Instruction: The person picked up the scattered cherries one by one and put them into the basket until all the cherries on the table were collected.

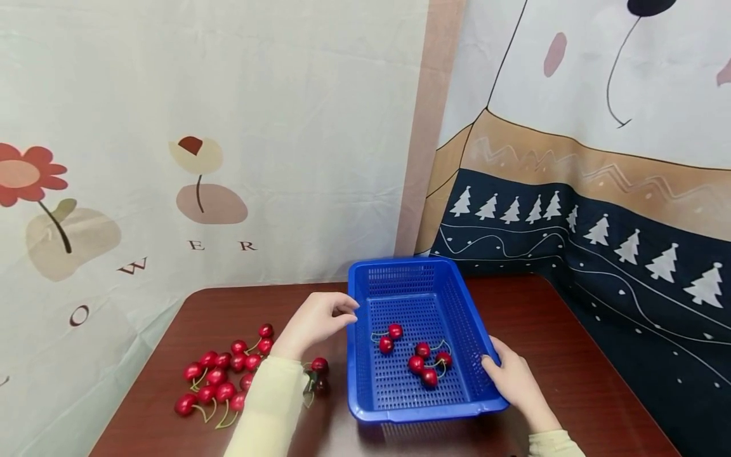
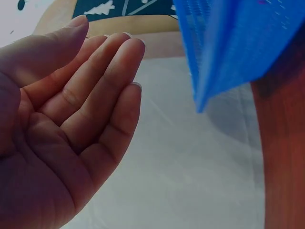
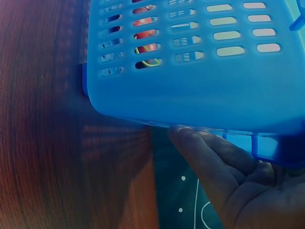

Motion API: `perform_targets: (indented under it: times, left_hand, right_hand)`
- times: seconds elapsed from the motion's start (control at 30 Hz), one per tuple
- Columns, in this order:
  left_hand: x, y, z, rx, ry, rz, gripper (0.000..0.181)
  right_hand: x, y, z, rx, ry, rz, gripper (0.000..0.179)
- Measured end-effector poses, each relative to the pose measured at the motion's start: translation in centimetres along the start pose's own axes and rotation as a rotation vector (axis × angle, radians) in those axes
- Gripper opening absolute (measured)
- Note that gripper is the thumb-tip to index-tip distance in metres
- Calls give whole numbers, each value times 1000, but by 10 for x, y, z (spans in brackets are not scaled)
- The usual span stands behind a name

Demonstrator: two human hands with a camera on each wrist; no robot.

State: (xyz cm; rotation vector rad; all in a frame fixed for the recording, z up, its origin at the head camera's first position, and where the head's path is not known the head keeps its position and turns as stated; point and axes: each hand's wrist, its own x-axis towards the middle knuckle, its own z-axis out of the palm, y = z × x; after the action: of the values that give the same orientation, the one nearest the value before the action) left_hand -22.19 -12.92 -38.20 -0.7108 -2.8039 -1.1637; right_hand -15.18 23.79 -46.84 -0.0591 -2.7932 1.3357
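A blue plastic basket [image 1: 358,387] with slotted walls holds several red cherries [image 1: 416,364] on its perforated floor. On its right side my right hand [image 1: 514,374] grips the rim, thumb over the top and fingers beneath. The right wrist view shows those fingers [image 3: 190,143] under the rim. My left hand [image 1: 316,320] hovers by the left rim, holding nothing; in the left wrist view its fingers [image 2: 95,90] are loosely bent and apart from the basket. More cherries [image 1: 216,376] with green stems lie left of the basket, some hidden behind my left forearm.
A dark red-brown wooden table [image 1: 571,355] carries everything. Two cherries [image 1: 320,365], one bright and one dark, lie between my left sleeve [image 1: 268,406] and the basket. Behind the table hangs a printed cloth [image 1: 320,158], with a dark tree-patterned part at the right.
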Motion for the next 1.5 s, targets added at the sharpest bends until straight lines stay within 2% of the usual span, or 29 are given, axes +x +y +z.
perform_targets:
  times: [0.13, 0.4, 0.67, 1.0, 1.1, 1.17, 1.33, 1.5]
  left_hand:
    - [-5, -13, 2, -4, 13, -7, 17]
    - [-24, -29, 8, 22, 33, -94, 16]
    - [-43, -41, 14, 116, 30, -150, 20]
    - [-71, -49, 18, 295, 11, -142, 19]
    - [-80, -53, 22, 331, 15, -124, 21]
    - [-87, -56, 25, 371, 36, -89, 24]
    - [-103, -63, 32, 494, 110, 46, 27]
    - [-112, -69, 36, 584, 128, 171, 30]
  right_hand:
    - [0, 1, 0, 5, -2, 6, 48]
    - [0, 0, 1, 12, -2, 3, 48]
    - [0, 0, 2, 23, -4, 12, 47]
    - [2, 2, 3, -4, 16, -13, 46]
    - [1, 2, 2, -5, 15, -21, 46]
    - [1, 1, 2, 0, 11, -23, 46]
    - [0, 1, 1, 5, 5, -11, 46]
    - [0, 2, 1, 0, 12, -6, 46]
